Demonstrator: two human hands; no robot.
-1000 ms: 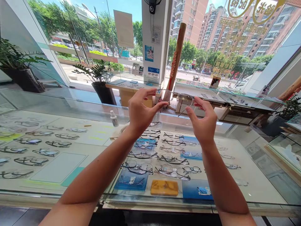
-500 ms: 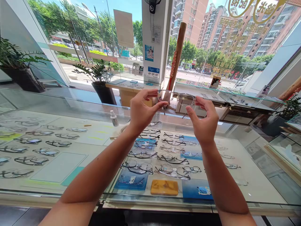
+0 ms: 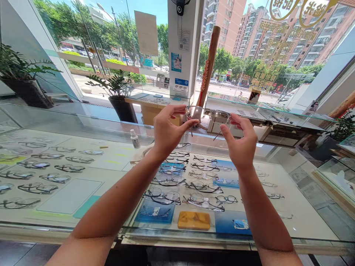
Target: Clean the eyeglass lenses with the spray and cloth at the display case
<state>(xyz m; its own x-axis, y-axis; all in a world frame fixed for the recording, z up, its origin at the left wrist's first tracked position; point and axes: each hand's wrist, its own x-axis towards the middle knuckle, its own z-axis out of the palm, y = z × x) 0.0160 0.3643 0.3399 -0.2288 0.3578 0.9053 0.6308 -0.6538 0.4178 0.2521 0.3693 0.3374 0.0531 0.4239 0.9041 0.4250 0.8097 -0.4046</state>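
A pair of thin-rimmed eyeglasses [image 3: 207, 111] is held up in the air between my two hands, above the far side of the glass display case [image 3: 91, 233]. My left hand [image 3: 170, 127] pinches the left end of the frame between thumb and fingers. At the other end, my right hand [image 3: 242, 140] grips the frame in the same way. The temple arms hang downward below the lenses. Beneath my forearms, several pairs of glasses [image 3: 203, 187] lie in rows in the case, along with an amber-coloured slab [image 3: 193, 220].
A white spray bottle [image 3: 135, 139] stands on the glass left of my left hand, beside a pale cloth [image 3: 141, 154]. Beyond are potted plants [image 3: 122, 103], a slanted wooden post [image 3: 209, 66] and another glass counter [image 3: 249, 111] by the window.
The eyeglasses have tilted very slightly, and their temple arms hang a little differently. Both hands stay in nearly the same place.
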